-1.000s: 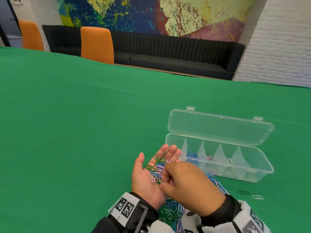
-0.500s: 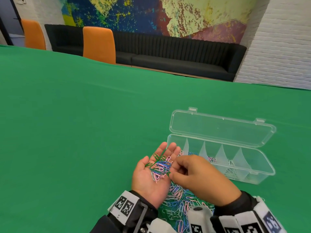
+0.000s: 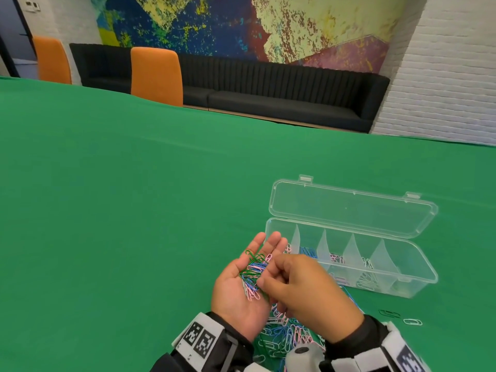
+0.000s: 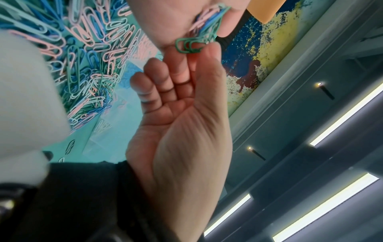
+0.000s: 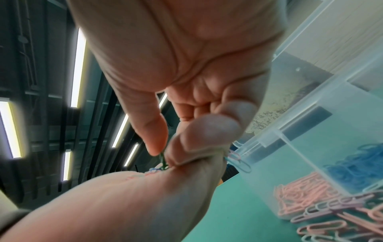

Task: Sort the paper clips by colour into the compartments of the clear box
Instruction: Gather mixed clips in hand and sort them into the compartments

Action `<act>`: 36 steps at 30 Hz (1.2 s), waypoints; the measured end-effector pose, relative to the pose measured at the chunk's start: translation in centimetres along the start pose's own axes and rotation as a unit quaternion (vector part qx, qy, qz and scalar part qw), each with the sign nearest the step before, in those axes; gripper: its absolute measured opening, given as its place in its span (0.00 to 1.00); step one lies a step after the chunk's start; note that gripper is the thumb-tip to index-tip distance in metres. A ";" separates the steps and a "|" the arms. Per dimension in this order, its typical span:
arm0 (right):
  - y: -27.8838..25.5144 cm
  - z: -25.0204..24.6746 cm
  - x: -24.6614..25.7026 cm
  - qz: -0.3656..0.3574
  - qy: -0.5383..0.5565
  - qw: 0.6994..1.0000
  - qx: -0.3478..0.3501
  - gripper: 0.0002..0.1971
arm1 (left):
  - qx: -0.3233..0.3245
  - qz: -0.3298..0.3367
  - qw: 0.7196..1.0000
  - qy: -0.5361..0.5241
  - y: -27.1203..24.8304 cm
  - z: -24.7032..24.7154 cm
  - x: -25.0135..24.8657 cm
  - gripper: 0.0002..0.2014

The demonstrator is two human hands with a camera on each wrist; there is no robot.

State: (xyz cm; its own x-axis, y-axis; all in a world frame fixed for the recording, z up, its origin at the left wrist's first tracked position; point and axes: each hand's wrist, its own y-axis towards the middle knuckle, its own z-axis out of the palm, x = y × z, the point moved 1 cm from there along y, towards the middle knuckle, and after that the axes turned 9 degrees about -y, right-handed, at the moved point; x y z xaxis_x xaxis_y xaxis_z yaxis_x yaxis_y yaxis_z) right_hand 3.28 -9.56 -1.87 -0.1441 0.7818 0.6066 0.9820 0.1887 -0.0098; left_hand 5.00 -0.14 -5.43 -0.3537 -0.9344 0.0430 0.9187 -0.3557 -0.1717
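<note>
My left hand (image 3: 251, 252) lies palm up over the green table, fingers straight, carrying a small heap of green, blue and pink paper clips (image 3: 253, 275). Above it my right hand (image 3: 265, 275) curls down, and thumb and forefinger pinch a green paper clip (image 5: 163, 161) in the heap. In the left wrist view green clips (image 4: 189, 45) hang at those fingertips. To the right stands the clear box (image 3: 418, 267), lid open. Pink clips (image 5: 306, 191) fill its nearest compartment, blue clips (image 5: 352, 167) the one beside it.
A loose pile of mixed clips (image 3: 287, 334) lies on the green cloth under my wrists. Right of it, in front of the box, lie a dark green clip (image 3: 389, 314) and a white clip (image 3: 412, 322). Orange chairs and a black sofa stand beyond the table's far edge.
My right hand shifted a little right of the palm, then came back over the heap, where its fingers now pinch a green clip. The left hand has stayed palm up.
</note>
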 end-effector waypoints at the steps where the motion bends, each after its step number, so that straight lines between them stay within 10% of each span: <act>1: 0.0 0.1 0.0 0.000 -0.002 1.000 -0.003 0.07 | -0.002 0.001 1.000 -0.001 0.0 0.0 0.0 0.24; 19: -0.8 -0.4 1.7 -0.086 -0.142 0.986 -0.009 0.03 | -0.008 -0.015 1.000 0.026 -0.2 -0.6 0.6 0.26; 24: -0.7 -0.3 1.4 -0.096 -0.159 0.982 -0.024 0.04 | 0.022 -0.020 0.999 0.020 0.0 -1.2 0.5 0.53; 36: -0.3 -0.2 0.9 -0.107 -0.091 0.989 -0.039 0.09 | 0.019 -0.023 0.999 0.012 0.1 -1.3 0.2 0.49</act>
State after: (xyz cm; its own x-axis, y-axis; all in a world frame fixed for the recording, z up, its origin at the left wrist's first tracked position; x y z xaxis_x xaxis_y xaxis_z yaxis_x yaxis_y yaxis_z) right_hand 2.84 -9.03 -1.21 -0.3619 0.8249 0.4342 0.9322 0.3199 0.1692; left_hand 4.80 -0.37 -6.69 -0.3989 -0.9166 0.0254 0.9076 -0.3986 -0.1319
